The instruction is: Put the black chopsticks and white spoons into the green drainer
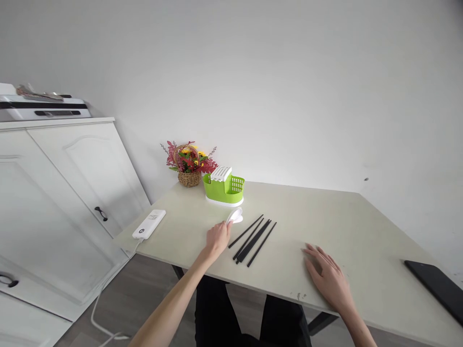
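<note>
My left hand [218, 237] is closed around the handle of a white spoon [234, 215], whose bowl points away from me. A second white bowl shape shows close beside it; whether it is also in the hand I cannot tell. Just right of that hand lie several black chopsticks [253, 241], loosely side by side and slanting on the table. Behind the spoon stands a green utensil basket [221, 191] with a white slatted top and white base. My right hand [327, 277] rests on the tabletop, fingers stretched out, holding nothing.
A wicker basket of artificial flowers [189, 178] stands at the back left. A white power bank [149, 224] with a cable [108, 284] lies near the left edge. On the far right is a black phone-like slab [437, 289]. White cabinets [90, 202] flank the pale table [311, 207].
</note>
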